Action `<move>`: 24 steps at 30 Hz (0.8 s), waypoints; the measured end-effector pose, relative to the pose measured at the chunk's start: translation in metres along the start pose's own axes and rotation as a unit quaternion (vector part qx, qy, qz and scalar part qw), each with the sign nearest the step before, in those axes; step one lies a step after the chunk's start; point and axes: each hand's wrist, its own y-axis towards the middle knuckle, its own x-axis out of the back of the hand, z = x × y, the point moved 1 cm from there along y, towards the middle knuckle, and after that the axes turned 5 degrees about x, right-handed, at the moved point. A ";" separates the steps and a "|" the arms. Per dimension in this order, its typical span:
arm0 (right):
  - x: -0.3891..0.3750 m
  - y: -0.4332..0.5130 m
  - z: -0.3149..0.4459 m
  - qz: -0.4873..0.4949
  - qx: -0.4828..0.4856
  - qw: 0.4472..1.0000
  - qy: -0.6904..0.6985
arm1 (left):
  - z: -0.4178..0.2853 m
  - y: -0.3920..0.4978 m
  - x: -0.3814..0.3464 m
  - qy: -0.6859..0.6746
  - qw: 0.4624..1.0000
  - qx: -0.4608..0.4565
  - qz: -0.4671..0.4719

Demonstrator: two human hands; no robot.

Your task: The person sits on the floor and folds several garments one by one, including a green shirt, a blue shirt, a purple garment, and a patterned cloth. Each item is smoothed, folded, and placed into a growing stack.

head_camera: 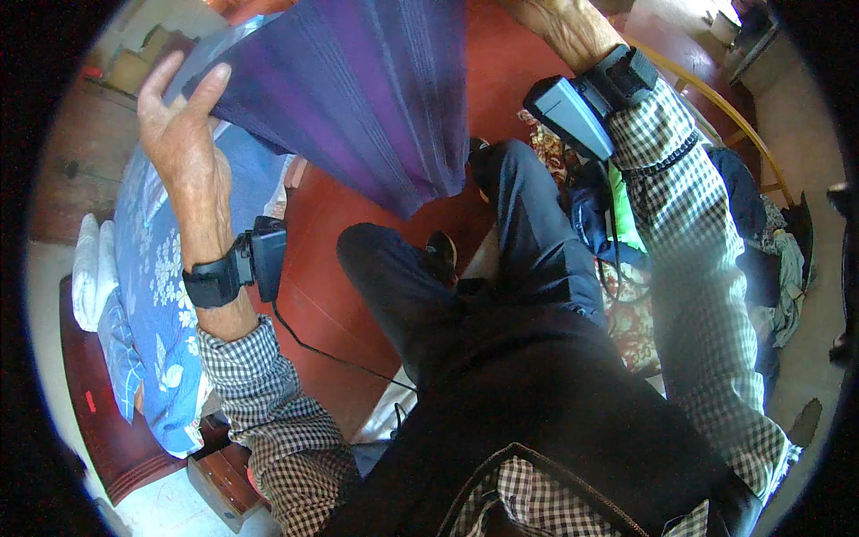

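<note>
A purple and dark blue striped cloth (362,94) spreads between my raised arms, its lower edge hanging above my knees. At upper left, my left hand (184,121) is at the cloth's left corner, with thumb and a finger extended; whether it grips the corner is hard to tell. My right hand (550,13) is cut off by the top edge of the view, so only the wrist side shows and its fingers are hidden. Each wrist wears a black strap with a box-like device.
To the left lies a bed with a blue flowered cover (161,282) and a rolled white towel-like cloth (94,268). A wooden drawer (225,480) is at lower left. Clothes and a flowered cloth (627,335) lie on my right, near a curved wooden rail (731,114). The floor is red.
</note>
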 end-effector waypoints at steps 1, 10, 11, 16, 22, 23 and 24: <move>0.005 -0.003 0.006 0.020 -0.013 0.999 0.031 | -0.011 -0.003 -0.005 0.010 0.998 -0.034 0.050; 0.064 -0.025 0.084 -0.086 0.230 0.934 -0.259 | -0.087 -0.014 -0.033 0.283 0.895 -0.183 0.294; 0.071 -0.029 0.097 -0.080 0.270 0.922 -0.264 | -0.094 -0.020 -0.037 0.284 0.889 -0.182 0.311; 0.068 -0.042 0.162 -0.099 0.324 0.916 -0.216 | -0.141 -0.060 -0.052 0.243 0.877 -0.178 0.374; 0.014 -0.037 0.141 -0.022 0.284 0.924 -0.256 | -0.157 -0.118 -0.038 0.106 0.903 -0.079 0.408; -0.008 -0.029 0.115 0.127 0.315 0.937 -0.086 | -0.148 -0.130 -0.028 0.043 0.915 -0.037 0.400; -0.021 -0.033 0.082 0.085 0.295 0.917 -0.256 | -0.133 -0.143 -0.016 0.061 0.926 0.022 0.371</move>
